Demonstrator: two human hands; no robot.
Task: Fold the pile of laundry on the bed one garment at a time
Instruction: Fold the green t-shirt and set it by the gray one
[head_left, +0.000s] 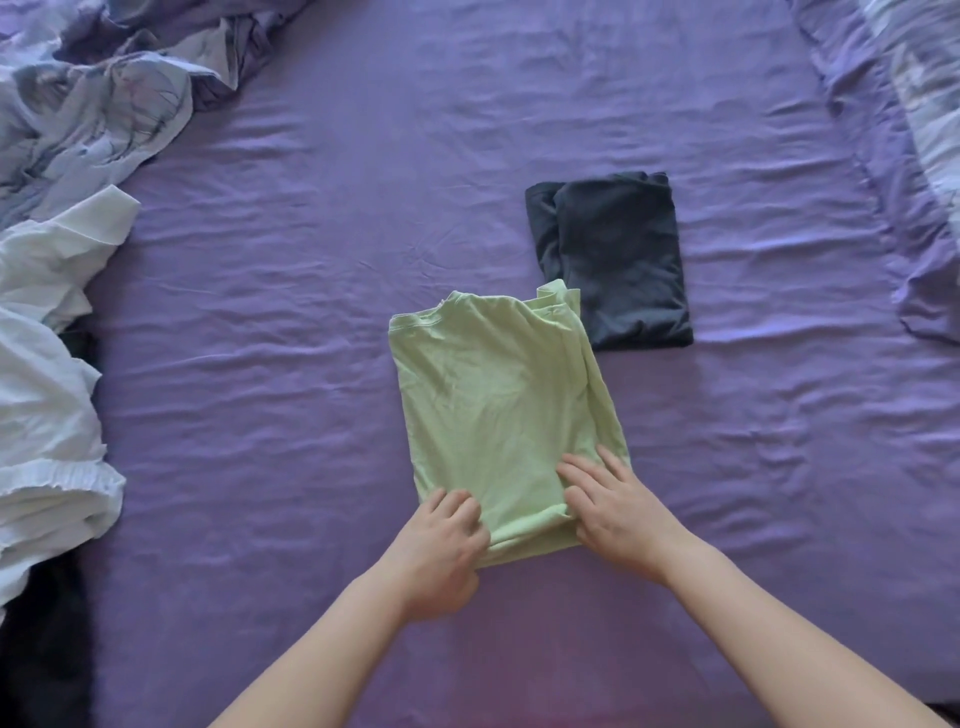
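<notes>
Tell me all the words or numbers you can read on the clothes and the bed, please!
There are none to read.
The green garment under the left hand and right hand is plain.
The folded dark garment shows no print or tag.
The white laundry at the left is plain.
The bedding at the top left has a pattern, but no letters.
The purple sheet is bare.
</notes>
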